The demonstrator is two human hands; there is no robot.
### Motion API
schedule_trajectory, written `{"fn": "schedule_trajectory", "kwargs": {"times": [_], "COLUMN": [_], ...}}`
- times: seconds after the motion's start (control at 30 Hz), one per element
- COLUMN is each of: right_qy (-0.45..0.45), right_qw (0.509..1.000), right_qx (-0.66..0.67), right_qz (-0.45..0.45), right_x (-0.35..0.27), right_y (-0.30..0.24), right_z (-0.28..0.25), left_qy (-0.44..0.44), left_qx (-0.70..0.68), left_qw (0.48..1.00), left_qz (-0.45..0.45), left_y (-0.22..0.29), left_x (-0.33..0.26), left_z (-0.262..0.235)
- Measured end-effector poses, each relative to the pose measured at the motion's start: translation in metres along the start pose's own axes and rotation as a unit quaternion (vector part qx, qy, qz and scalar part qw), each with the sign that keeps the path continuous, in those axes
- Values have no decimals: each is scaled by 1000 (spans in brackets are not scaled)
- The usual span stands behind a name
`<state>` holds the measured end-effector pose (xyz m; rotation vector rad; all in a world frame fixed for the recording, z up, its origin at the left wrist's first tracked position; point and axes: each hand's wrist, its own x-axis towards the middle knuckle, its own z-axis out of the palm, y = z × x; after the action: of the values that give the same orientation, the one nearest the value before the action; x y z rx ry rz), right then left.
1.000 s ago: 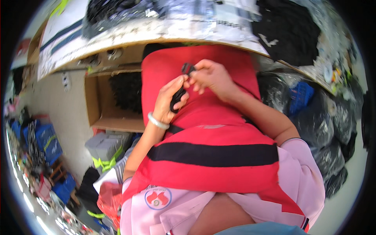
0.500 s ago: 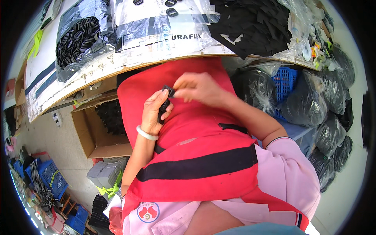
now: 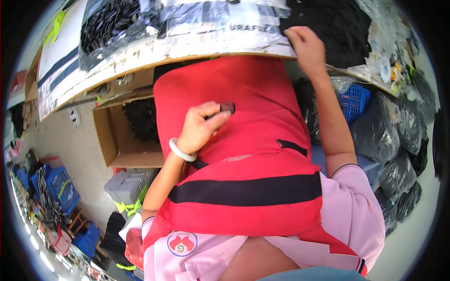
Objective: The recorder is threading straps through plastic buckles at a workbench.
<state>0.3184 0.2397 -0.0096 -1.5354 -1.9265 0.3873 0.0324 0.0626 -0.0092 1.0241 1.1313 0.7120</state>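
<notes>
Head view: person seated at a bench, red apron [image 3: 243,154] across the lap, both forearms in sight.
Left hand: left hand [image 3: 199,129] rests against the apron, fingers curled closed, thumb and forefinger pinching a small dark part [image 3: 227,107] that sticks out past the fingertips.
Left wrist: a pale bangle [image 3: 182,151] sits on it, clear of the part.
Right hand: right hand [image 3: 307,47] is stretched up to the bench edge [image 3: 140,65], well apart from the left; fingers bent over the dark pile [image 3: 337,28] at the right of the bench. Whether it has hold of anything cannot be told, as the fingertips are hidden.
Part location: in front of the upper apron, below the bench edge, held only by the left hand.
Bench load: clear bags [image 3: 220,21] of black pieces, a larger bag of black rings [image 3: 110,25] at the left.
Under bench: open carton [image 3: 119,136] with black contents, left of the knee; black sacks [image 3: 398,136] and a blue crate [image 3: 354,100] to the right.
Judgement, grip: the pinch looks shallow; a fuller hold on the part's sides would likely steady it.
Judgement, reach: the right hand should probably take one piece only and lift it clear of the pile.
Judgement, risk: a dropped part could slide off the sloping apron toward the carton or floor.
</notes>
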Motion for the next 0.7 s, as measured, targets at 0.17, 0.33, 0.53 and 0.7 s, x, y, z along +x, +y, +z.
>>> {"fn": "schedule_trajectory", "kwargs": {"times": [0.17, 0.33, 0.53, 0.7], "right_qy": [-203, -398, -379, -318], "right_qw": [909, 774, 716, 649], "right_qx": [323, 421, 478, 591], "right_qz": [168, 256, 339, 358], "right_x": [-53, -89, -85, -87], "right_y": [-112, -119, -133, -137], "right_z": [-18, 20, 25, 37], "left_qy": [122, 130, 181, 225], "left_qx": [-144, -104, -29, 131], "left_qw": [982, 982, 974, 940], "left_qz": [-26, 87, 130, 221], "left_y": [12, 1, -6, -4], "left_x": [6, 11, 7, 10], "left_z": [-4, 3, 5, 4]}}
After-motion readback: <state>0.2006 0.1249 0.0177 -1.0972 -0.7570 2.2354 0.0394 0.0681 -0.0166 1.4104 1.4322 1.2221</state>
